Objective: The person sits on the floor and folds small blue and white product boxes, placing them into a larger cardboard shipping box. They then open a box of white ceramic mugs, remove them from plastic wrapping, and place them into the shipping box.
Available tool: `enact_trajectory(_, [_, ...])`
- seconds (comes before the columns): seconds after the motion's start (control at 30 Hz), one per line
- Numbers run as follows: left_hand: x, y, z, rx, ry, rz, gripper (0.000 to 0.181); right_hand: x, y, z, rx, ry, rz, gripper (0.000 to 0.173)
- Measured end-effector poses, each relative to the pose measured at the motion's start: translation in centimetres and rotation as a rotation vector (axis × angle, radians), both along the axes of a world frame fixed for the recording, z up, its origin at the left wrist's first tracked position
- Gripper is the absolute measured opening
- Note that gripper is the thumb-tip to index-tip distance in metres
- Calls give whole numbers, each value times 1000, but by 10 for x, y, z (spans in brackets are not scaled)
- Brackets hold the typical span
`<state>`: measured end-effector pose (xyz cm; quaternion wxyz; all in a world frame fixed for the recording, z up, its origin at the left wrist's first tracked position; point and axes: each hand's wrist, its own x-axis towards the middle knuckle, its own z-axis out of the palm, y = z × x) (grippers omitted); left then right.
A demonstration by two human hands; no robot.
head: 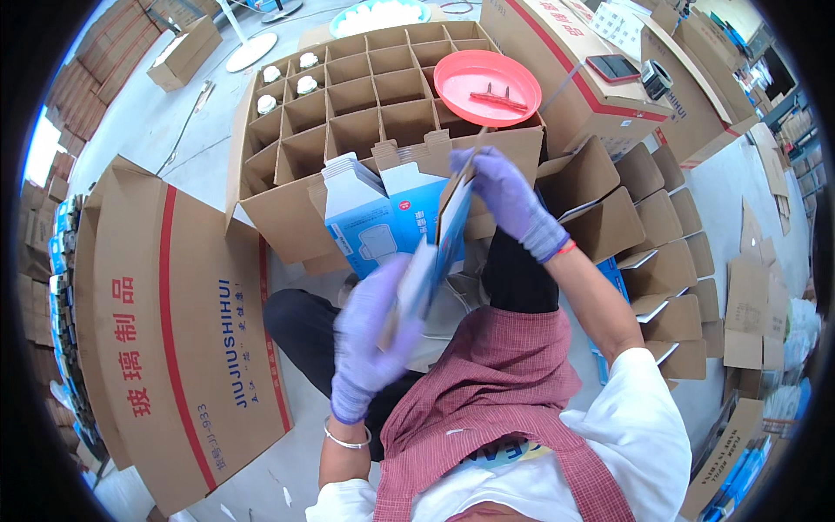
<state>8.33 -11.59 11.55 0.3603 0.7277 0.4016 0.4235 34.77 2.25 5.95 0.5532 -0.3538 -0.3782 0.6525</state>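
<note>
Between my gloved hands a flattened blue and white printed carton point(438, 245) stands tilted, partly blurred. My left hand point(378, 333) grips its lower end, and my right hand point(505, 196) holds its upper edge. Just beyond are more flat blue cartons point(372, 225), leaning in a stack against a large cardboard box point(287, 218). Cardboard dividers point(352, 98) split that box into cells; several white-capped items point(306, 85) stand in cells at its left. A red plastic dish point(450, 98) with a red-handled tool point(499, 99) rests on the box's right corner.
A tall printed cardboard box point(215, 339) stands at my left. Several open brown cartons point(665, 261) are lined up at my right. On a box at the upper right lie a phone point(613, 68) and a tape roll point(655, 78). A blue basin point(417, 12) of white pieces is beyond.
</note>
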Motion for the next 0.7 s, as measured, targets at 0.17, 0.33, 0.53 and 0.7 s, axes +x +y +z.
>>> enact_trajectory(0.17, [25,-10,-1,-187,-511,-153,87,-19,-22,18,102,-132,-173,52])
enact_trajectory(0.33, [24,-4,17,-130,-832,486,72,-5,-84,72,378,-285,75,40])
enact_trajectory(0.53, [42,-22,56,-51,-616,267,98,11,-106,102,896,-862,219,20])
enact_trajectory(0.7, [30,-2,77,321,158,-294,92,3,-93,99,852,-973,198,19])
